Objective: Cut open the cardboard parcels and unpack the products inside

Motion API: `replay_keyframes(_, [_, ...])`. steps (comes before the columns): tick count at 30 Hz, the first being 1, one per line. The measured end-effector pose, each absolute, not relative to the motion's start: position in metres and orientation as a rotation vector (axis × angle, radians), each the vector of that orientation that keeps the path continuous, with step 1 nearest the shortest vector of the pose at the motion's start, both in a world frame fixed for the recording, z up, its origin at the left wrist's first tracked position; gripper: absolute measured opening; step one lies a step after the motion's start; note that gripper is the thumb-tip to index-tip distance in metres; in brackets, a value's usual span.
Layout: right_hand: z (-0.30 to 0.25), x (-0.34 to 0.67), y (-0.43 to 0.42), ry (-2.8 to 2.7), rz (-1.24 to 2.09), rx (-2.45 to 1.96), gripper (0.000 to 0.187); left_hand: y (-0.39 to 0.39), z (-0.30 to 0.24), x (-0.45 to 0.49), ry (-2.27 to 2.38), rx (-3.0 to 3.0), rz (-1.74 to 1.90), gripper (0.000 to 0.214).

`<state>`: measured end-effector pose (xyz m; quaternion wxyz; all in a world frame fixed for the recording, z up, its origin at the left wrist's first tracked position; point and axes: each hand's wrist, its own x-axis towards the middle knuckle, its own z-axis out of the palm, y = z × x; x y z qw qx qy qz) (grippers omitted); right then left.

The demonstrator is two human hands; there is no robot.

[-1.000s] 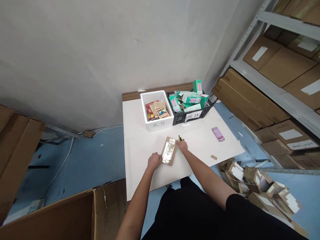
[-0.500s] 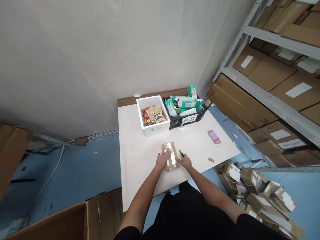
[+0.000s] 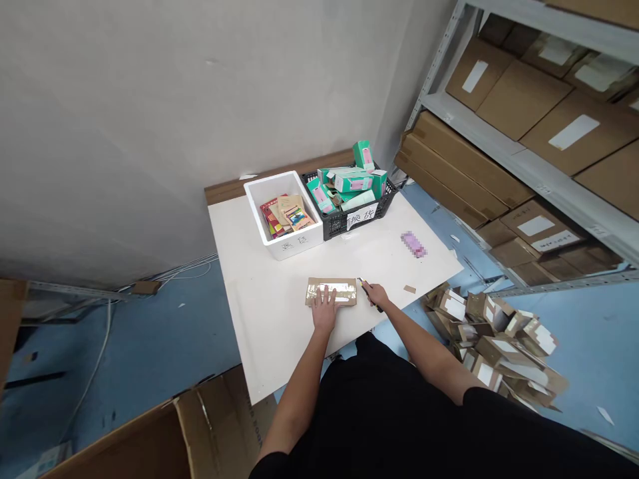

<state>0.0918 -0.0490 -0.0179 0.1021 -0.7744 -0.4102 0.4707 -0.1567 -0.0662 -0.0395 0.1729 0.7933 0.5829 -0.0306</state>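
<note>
A small brown cardboard box (image 3: 312, 293) with shiny clear tape and a white label lies crosswise on the white table (image 3: 269, 319). My left hand (image 3: 324, 309) rests on its near side with the fingers spread flat over the top. Just off the box's right end, my right hand (image 3: 377, 295) is wrapped round a utility knife (image 3: 366, 286) with a black and yellow handle. The knife's tip points at the box's right end; whether it touches cannot be made out.
Behind the box stand a white foam bin (image 3: 294, 247) of booklets and a black crate (image 3: 332, 227) of green boxes. A blurred purple item (image 3: 414, 244) and a cardboard scrap (image 3: 410, 289) lie to the right. Opened cartons (image 3: 499, 346) cover the floor beside a loaded shelf (image 3: 499, 143).
The box has turned from lengthwise to crosswise. My right hand has left the box's edge, and the knife now points towards its right end. The camera view has shifted.
</note>
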Motion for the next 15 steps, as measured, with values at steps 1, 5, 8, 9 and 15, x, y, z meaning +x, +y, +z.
replay_keyframes(1, [-0.021, 0.093, -0.057, -1.202, 1.413, -2.288, 0.064, -0.066, -0.040, -0.154, 1.680, 2.226, -0.081, 0.064])
replay_keyframes(5, [-0.027, 0.089, -0.061, -1.204, 1.414, -2.311, 0.065, -0.064, -0.039, -0.144, 1.737, 2.171, -0.102, 0.064])
replay_keyframes(8, [-0.025, 0.084, -0.049, -1.247, 1.406, -2.334, 0.067, -0.063, -0.038, -0.142, 1.750, 2.179, -0.124, 0.064])
replay_keyframes(9, [-0.024, 0.083, -0.046, -1.264, 1.404, -2.343, 0.068, -0.063, -0.038, -0.142, 1.760, 2.182, -0.131, 0.063])
replay_keyframes(15, [-0.023, 0.086, -0.057, -1.369, 1.388, -2.342, 0.071, -0.064, -0.039, -0.146, 1.765, 2.220, -0.179, 0.063])
